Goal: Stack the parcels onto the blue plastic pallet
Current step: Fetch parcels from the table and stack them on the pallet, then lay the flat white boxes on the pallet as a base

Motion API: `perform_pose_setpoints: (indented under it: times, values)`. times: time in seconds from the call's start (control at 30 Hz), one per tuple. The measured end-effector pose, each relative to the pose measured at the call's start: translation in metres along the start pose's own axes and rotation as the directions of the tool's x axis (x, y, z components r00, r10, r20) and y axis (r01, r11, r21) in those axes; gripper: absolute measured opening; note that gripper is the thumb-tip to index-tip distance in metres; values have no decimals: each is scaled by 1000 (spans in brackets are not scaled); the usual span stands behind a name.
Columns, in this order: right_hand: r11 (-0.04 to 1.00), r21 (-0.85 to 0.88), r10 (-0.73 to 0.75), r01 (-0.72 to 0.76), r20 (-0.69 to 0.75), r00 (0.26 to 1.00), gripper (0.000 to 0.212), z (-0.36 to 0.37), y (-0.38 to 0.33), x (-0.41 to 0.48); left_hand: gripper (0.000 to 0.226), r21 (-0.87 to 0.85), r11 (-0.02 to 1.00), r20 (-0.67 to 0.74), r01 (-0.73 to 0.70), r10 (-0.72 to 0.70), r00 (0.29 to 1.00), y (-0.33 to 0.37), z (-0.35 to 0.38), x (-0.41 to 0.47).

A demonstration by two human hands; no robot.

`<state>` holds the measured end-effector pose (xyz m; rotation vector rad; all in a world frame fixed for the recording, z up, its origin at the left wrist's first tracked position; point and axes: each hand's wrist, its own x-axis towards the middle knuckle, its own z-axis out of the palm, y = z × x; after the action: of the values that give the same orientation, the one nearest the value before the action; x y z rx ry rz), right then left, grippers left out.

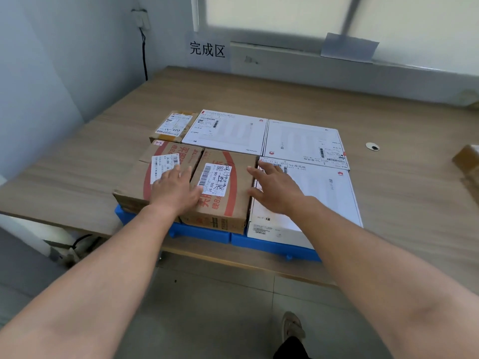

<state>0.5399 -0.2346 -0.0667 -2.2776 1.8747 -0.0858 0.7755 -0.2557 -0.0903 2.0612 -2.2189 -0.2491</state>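
Head view: left hand (176, 193) lies flat, fingers spread, over the left edge of the middle brown parcel (230, 200); right hand (274, 190) lies flat at its right edge. Both grips are open and hold nothing. This parcel sits between them on the blue pallet (202, 233), long axis pointing away.

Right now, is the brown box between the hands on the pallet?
On. The box sits on the pallet; blue edge shows underneath.

Six parcels cover the blue pallet (202, 233) on a wooden table (285, 99) at frame centre. The left hand (173, 189) lies flat, fingers spread, on the left brown carton (141, 182). The right hand (276, 189), also spread, is over the seam between the middle brown carton (237, 177) and a white box (326, 200).
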Motion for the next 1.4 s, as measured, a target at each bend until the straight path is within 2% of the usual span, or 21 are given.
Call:
perform_pose_setpoints:
  times: [0.17, 0.3, 0.43, 0.63, 0.73, 1.0, 1.4]
  values:
    - [994, 58, 107, -94, -286, 952, 46, -9, 5, -36, 54, -149, 954, -254, -260, 217, 943, 47, 2, -19]
    - [988, 74, 156, -137, -447, 881, 39, -2, 13, -68, 51, -202, 914, -383, -352, 257, 887, 82, 12, -46]
    - [992, 76, 126, -100, -591, 797, 31, 4, 26, -87, 49, -235, 912, -426, -337, 215, 879, 109, 21, -75]
    - [992, 61, 124, -109, -610, 782, 34, -6, 61, -115, 44, -170, 935, -398, -311, 223, 890, 146, 24, -102]
    - [988, 57, 148, -143, -617, 773, 37, -15, 91, -142, 49, -163, 935, -374, -315, 237, 897, 181, 24, -110]
    - [955, 74, 263, -286, -652, 711, 39, -39, 201, -244, 50, -92, 880, -357, -465, 407, 841, 326, 32, -149]
    - [867, 124, 449, -483, -615, 648, 44, -61, 363, -389, 63, -75, 794, -343, -604, 548, 763, 525, 71, -205]
